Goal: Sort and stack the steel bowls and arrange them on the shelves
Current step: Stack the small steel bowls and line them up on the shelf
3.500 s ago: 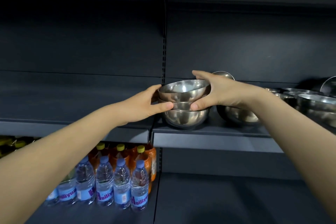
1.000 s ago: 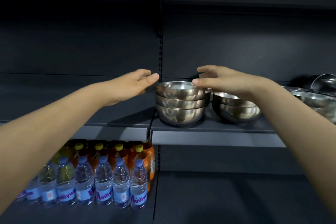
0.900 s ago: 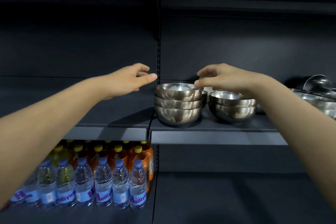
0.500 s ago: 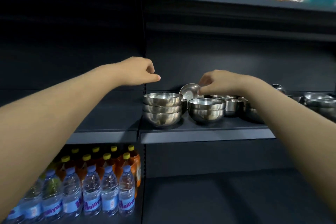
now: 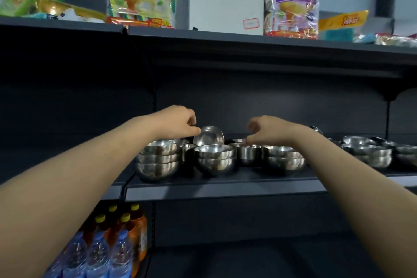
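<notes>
Left hand (image 5: 178,123) nearer bowl (image 5: 208,135), seemingly curled

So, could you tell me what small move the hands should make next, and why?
Probably the left hand should pinch the tilted bowl standing on its edge behind the stacks and lay it into the two-bowl stack, if the size matches. It is on edge rather than nested, and that hand's thumb is right beside its rim.

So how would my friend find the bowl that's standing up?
Find the middle shelf. Behind the gap between the three-bowl stack and the two-bowl stack, near the back wall, is one bowl. Its neighbours sit flat, but this one stands tipped up on its edge.
</notes>
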